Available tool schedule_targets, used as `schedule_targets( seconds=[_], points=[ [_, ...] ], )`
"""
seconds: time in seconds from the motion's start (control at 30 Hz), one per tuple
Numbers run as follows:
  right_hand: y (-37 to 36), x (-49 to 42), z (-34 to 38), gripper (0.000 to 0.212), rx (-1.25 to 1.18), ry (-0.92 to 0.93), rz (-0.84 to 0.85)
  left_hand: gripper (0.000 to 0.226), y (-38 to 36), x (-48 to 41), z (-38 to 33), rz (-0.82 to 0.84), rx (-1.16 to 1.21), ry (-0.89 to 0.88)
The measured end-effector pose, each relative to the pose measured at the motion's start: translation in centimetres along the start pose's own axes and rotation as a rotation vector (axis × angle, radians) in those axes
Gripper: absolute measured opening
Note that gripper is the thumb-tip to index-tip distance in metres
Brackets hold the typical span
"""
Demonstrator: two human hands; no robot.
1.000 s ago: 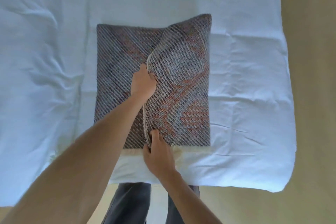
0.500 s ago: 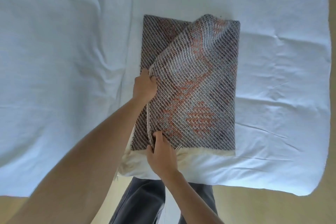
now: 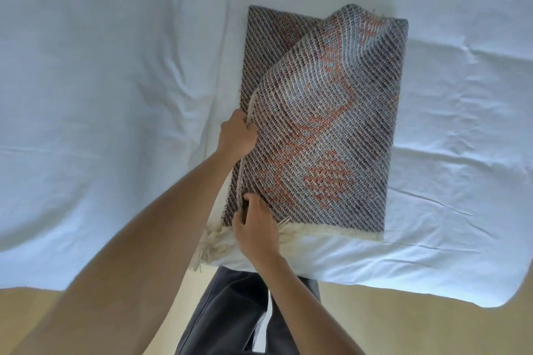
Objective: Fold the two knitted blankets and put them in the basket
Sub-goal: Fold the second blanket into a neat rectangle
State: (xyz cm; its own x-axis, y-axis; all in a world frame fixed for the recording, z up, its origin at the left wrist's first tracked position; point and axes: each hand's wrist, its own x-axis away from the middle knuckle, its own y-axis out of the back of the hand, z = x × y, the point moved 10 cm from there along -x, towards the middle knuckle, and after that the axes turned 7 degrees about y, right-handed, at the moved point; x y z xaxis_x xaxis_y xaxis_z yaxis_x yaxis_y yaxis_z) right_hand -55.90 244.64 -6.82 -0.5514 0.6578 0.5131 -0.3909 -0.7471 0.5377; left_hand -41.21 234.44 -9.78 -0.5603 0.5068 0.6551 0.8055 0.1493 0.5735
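Left hand (image 3: 238,135) and right hand (image 3: 255,228) pinch the grey-orange knitted blanket (image 3: 331,130) at its left edge; uneven pull may skew the fold.

1. White bed sheet (image 3: 101,95) fills most of my view, 8 o'clock round to 4.
2. Sheet is creased, with the deepest wrinkles at 9 o'clock and finer ones at 3.
3. Bed edge runs across 6 o'clock in front of me, with a rounded corner (image 3: 507,282) at 4.
4. Tan floor (image 3: 403,326) at 5 and 7 o'clock.
5. Light is soft and bluish on the sheet, with faint shadows.
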Motion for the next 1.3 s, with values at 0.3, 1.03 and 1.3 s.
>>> schedule_targets(
  seconds=[0.3, 1.03, 1.3],
  points=[
    [3.6, 0.8, -3.9, 0.024, -0.01, 0.001, 0.01, 0.015, -3.1, 7.8, 10.6, 0.133, 0.007, 0.173],
    [-2.0, -3.9, 4.1, 0.031, 0.7, 0.622, 0.306, 0.05, -2.6, 12.9, 17.6, 0.126, -0.415, 0.366],
    [6.0, -10.3, 4.6, 0.047, 0.637, 0.489, 0.146, 0.034, -0.8, 8.2, 10.3, 0.08, -0.283, 0.254]
  ],
)
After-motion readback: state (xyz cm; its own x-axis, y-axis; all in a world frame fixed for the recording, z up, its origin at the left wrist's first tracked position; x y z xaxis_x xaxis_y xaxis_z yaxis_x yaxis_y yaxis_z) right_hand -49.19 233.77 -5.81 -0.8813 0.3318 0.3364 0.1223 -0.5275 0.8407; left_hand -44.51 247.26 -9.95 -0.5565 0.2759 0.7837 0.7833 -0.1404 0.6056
